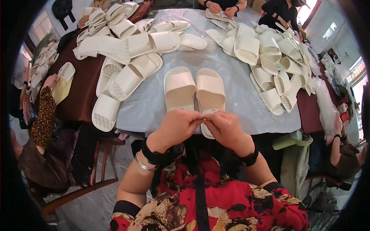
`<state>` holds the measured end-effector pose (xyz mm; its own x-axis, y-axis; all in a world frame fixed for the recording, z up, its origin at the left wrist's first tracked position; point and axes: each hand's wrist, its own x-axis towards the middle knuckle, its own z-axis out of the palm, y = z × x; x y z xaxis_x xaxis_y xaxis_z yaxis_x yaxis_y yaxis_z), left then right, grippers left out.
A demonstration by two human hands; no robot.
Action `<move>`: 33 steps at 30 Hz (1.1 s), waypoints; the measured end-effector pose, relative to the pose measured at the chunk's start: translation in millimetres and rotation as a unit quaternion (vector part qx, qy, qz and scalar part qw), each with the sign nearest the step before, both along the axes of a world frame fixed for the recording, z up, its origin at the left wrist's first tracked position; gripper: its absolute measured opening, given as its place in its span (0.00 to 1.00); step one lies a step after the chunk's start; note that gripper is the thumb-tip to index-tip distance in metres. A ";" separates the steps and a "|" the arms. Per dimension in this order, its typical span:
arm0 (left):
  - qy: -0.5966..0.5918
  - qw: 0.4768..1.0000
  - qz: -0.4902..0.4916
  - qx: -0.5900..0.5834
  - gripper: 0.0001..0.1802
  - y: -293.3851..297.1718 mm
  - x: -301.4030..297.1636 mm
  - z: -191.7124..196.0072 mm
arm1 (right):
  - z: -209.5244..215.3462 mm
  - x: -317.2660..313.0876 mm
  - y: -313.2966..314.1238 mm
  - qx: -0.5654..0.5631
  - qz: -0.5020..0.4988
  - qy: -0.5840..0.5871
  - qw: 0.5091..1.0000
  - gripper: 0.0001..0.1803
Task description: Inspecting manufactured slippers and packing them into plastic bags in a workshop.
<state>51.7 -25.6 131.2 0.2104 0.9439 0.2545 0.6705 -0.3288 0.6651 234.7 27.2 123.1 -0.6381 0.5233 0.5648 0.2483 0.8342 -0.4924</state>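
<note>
Two cream slide slippers lie side by side before me, toes pointing away: a left slipper (179, 91) and a right slipper (210, 92). Over the left one's heel end is my left hand (178, 124), its fingers closed in a pinch. My right hand (225, 129) pinches in the same way over the heel end of the right slipper. The fingertips of both hands meet at the gap between the slippers. Whatever they hold there is too small or hidden to make out. My hands cover much of both heels.
A pile of cream slippers (131, 73) covers the table's left side, and another slipper pile (275, 61) its right. Grey plastic sheeting (154, 104) covers the middle. People work around the table; one person's hand (50, 81) holds a slipper at left. A wooden chair (101, 169) stands lower left.
</note>
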 end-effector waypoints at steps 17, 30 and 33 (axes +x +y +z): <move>-0.125 0.992 0.006 -0.033 0.13 74.8 -44.8 16.9 | 29.7 1.7 30.4 -0.032 -0.117 0.071 0.990 0.04; -0.029 0.980 0.164 -0.109 0.28 101.9 -93.1 -66.2 | -12.9 -2.2 20.9 -0.030 -0.125 -0.187 0.974 0.08; -0.032 0.973 0.172 -0.152 0.31 87.5 -103.7 -61.9 | -22.7 -11.7 26.5 -0.041 -0.118 -0.260 0.958 0.07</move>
